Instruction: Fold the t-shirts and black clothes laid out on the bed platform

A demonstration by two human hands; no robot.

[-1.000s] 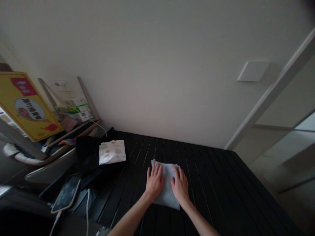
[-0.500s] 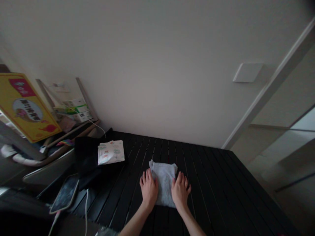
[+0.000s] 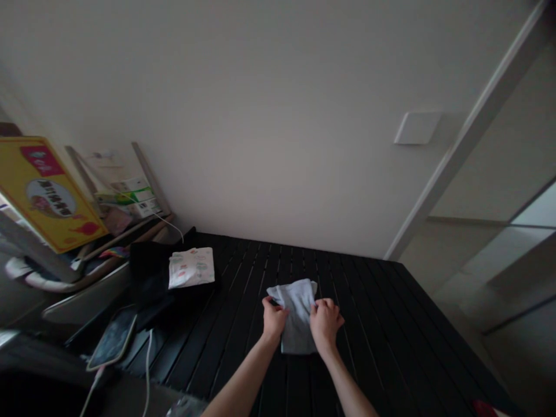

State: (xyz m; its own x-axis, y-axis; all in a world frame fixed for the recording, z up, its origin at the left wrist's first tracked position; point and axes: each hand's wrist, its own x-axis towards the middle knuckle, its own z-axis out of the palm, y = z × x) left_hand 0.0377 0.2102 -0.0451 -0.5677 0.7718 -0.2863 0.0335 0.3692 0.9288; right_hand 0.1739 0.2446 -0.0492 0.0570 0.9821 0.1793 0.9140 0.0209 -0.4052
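Note:
A light grey folded cloth (image 3: 299, 315) lies on the black slatted table (image 3: 369, 324) between my two hands. My left hand (image 3: 273, 317) pinches its left edge, where the fabric is lifted a little near the upper left corner. My right hand (image 3: 326, 318) has its fingers curled at the right edge, thumb on the cloth and fingertips partly hidden.
A white patterned packet (image 3: 191, 267) rests on black fabric (image 3: 150, 272) at the left. Before it lie a phone (image 3: 113, 337) and a white cable (image 3: 147, 370). A yellow box (image 3: 52, 194) stands far left. The wall (image 3: 278, 145) borders the table's back.
Both hands have gone from lying flat along the cloth's sides to gripping its edges. The cloth is now narrower, with its upper left part raised and skewed.

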